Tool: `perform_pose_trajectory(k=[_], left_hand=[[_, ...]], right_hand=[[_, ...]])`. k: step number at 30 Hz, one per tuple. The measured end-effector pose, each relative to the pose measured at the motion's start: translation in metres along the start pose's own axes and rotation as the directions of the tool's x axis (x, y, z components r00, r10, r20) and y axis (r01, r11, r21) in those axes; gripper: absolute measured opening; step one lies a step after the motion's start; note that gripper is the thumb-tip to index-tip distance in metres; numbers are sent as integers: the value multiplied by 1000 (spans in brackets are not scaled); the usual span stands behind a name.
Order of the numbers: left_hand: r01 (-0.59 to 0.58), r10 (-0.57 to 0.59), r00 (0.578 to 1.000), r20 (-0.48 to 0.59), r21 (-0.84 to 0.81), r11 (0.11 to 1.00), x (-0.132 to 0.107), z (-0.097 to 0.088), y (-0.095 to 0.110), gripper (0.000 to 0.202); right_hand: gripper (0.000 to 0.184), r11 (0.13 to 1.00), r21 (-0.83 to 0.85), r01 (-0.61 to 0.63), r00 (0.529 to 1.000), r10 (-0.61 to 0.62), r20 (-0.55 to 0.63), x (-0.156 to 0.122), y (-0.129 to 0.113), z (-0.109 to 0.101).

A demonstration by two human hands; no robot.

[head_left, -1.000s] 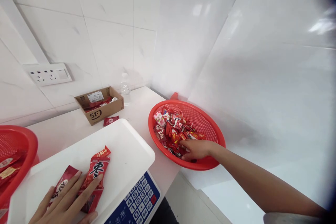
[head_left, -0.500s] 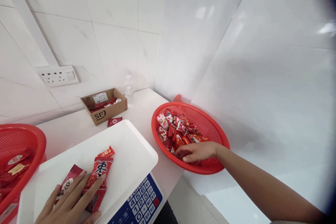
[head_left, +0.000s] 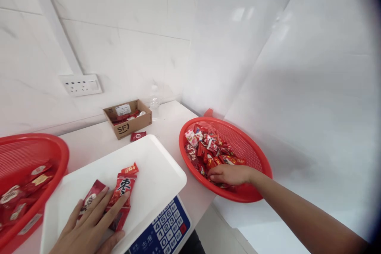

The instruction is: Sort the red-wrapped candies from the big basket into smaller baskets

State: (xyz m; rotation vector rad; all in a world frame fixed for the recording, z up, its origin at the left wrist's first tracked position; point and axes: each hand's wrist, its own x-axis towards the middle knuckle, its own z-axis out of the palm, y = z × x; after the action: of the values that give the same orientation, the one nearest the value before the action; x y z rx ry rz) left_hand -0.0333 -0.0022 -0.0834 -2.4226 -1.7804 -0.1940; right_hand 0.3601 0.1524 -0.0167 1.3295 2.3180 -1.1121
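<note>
From afar I see the left hand [head_left: 89, 228] spread over packets [head_left: 125, 184] on the white tray [head_left: 153, 172], but cannot tell whether the right hand [head_left: 230, 174], inside the right-side basket [head_left: 248, 149], grips anything.

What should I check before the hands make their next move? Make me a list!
1. Left hand resting on the packets on the white tray: ok.
2. Right hand inside the red basket on the right: ok.
3. Right hand gripping something: cannot tell, its grip is hidden.
4. No loose packet on the table: not ok, one dark red packet lies beside the cardboard box.
5. Scale's reading: cannot tell, only the keypad shows.
</note>
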Motion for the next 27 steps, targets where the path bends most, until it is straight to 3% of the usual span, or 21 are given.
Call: perform_pose_trajectory(k=[4,5,8,10,12,15,18,22,27], left_hand=[[34,-34,999,25,-8,999,3,-14,13,55],[45,-44,999,32,-12,999,4,-17,15,55],[57,-57,997,43,-13,998,5,-24,20,54],[64,-63,998,30,-5,998,4,-25,22,53],[72,-72,997,9,2,997,3,-26,25,53],[82,-82,997,-1,-5,997,1,-27,27,56],[104,-104,994,16,-30,994,-4,-32,28,57],[144,-139,987,83,-60,988,-14,-44,25,52],[158,-148,984,101,-104,982,-18,-49,26,53]], right_hand=[[38,998,-54,17,992,-23,-122,-3,3,-5],[40,999,-36,-14,979,6,-204,-4,3,-7],[44,993,63,-103,870,121,-477,-8,-9,-14],[45,995,79,-68,819,101,-565,-8,-30,-14],[43,999,43,32,813,-1,-582,-5,-59,-7],[36,967,-107,232,840,-254,-478,9,-104,11],[30,881,-253,400,790,-471,-391,27,-138,29],[28,859,-211,466,760,-511,-401,45,-155,41],[28,804,-156,573,679,-573,-459,55,-158,48]])
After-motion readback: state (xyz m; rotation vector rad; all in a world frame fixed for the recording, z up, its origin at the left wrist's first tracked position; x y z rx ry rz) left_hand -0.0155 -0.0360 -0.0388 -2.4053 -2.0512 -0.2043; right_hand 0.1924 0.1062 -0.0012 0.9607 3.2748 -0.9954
